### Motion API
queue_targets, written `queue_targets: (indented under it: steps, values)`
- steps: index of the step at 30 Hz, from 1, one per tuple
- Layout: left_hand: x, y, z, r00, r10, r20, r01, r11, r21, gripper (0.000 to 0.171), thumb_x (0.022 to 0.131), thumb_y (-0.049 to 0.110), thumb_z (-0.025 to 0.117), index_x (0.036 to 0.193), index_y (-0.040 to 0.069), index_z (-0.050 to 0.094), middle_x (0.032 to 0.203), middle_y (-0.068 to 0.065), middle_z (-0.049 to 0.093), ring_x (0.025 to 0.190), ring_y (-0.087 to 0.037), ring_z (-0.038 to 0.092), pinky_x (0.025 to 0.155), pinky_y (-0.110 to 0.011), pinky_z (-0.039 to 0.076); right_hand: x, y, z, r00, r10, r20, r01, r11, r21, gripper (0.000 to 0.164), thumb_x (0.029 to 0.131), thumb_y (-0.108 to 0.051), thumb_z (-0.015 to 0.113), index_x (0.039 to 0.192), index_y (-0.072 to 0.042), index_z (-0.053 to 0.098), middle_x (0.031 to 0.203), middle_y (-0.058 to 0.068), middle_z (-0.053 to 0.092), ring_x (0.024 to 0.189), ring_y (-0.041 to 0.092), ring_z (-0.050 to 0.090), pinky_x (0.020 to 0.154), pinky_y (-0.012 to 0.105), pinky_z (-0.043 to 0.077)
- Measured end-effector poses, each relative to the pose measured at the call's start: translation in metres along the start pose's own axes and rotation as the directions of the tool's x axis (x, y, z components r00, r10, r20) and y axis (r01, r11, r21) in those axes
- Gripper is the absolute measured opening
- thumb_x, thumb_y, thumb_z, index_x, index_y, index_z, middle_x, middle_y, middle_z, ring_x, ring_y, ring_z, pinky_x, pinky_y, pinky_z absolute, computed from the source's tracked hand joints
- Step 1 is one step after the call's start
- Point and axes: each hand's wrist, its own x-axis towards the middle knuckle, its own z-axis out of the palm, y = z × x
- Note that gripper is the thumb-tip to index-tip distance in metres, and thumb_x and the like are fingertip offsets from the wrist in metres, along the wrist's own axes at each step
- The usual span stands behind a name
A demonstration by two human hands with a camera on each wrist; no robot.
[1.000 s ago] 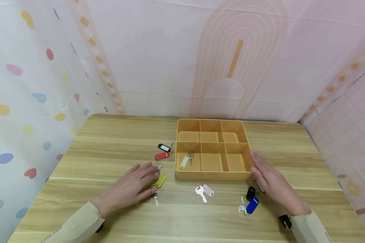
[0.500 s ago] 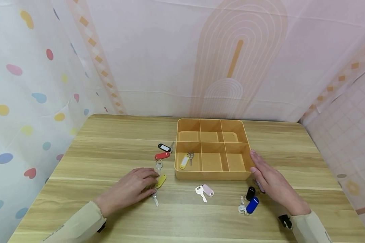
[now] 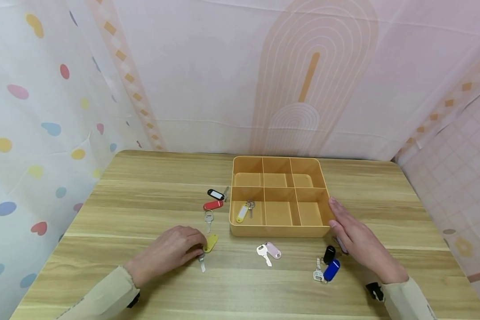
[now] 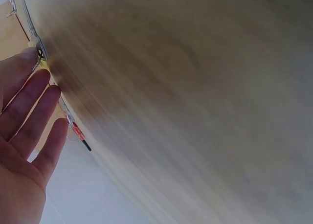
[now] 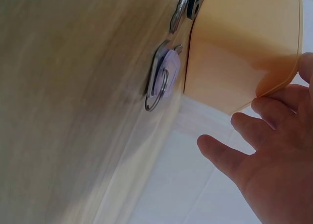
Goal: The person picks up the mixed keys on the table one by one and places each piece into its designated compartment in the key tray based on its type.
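My left hand [image 3: 170,250] pinches the ring of a key with a yellow tag [image 3: 211,243] between thumb and forefinger; its key blade [image 3: 202,265] points toward the table's front. In the left wrist view the thumb [image 4: 24,57] is at the ring, with the other fingers extended. On the other side, my right hand [image 3: 364,244] rests against the right wall of an orange divided box [image 3: 280,231], fingers fairly straight. A key with another yellow tag [image 3: 242,213] lies in the box's front left compartment. Under the right hand, a purple-tagged key [image 5: 168,70] is mostly hidden in the head view.
Left of the box lie a black-framed tag [image 3: 216,194] and a red tag [image 3: 213,205] with keys. In front of it is a key with a pink tag [image 3: 274,250]. A black tag [image 3: 330,254] and a blue tag [image 3: 332,270] lie with keys at front right.
The left fingers have drawn in and pinched the ring of the yellow-tagged key, which has shifted slightly toward the table's front. The right hand and box have stayed put.
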Motion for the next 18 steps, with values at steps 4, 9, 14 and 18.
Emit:
queue_targets:
  steps: [4,9,14,18]
  values:
    - [0.001,0.003,-0.003,0.998,-0.044,0.032,0.045,0.999,-0.029,0.008,0.091,0.014,0.08,0.094,0.018,0.074,0.095,0.01,0.072,0.087,-0.002,0.065,0.08,-0.035,0.059,0.0,0.0,0.0,1.0,-0.004,0.003,0.004,1.0,0.001,0.055,0.112,-0.023,0.048,0.161,-0.001,0.032,0.165,0.019,0.032,0.15,0.037,0.034,0.12,0.014,0.014]
    - [0.0,0.006,-0.006,0.996,-0.074,0.042,0.077,0.995,-0.066,0.009,0.091,0.01,0.081,0.095,0.017,0.076,0.099,0.009,0.075,0.09,-0.002,0.068,0.08,-0.034,0.06,0.001,0.001,0.0,1.0,-0.017,0.004,0.017,1.0,-0.004,0.055,0.112,-0.022,0.047,0.16,0.001,0.032,0.165,0.021,0.032,0.15,0.037,0.034,0.118,0.012,0.012]
    - [0.002,0.009,-0.01,0.994,-0.101,0.036,0.105,0.987,-0.119,0.011,0.091,0.009,0.08,0.096,0.019,0.077,0.109,0.005,0.077,0.099,-0.008,0.072,0.085,-0.037,0.061,0.001,0.003,0.001,1.0,-0.014,0.002,0.014,1.0,-0.006,0.056,0.112,-0.022,0.047,0.161,0.0,0.032,0.165,0.02,0.032,0.15,0.037,0.034,0.119,0.013,0.012]
    - [0.002,0.012,-0.013,0.991,-0.126,0.043,0.132,0.978,-0.159,0.012,0.092,0.011,0.079,0.095,0.023,0.076,0.113,0.004,0.077,0.104,-0.012,0.072,0.089,-0.04,0.06,0.001,0.003,0.001,1.0,-0.014,-0.001,0.014,1.0,-0.006,0.055,0.112,-0.022,0.048,0.16,0.001,0.032,0.165,0.02,0.033,0.149,0.037,0.035,0.118,0.012,0.012]
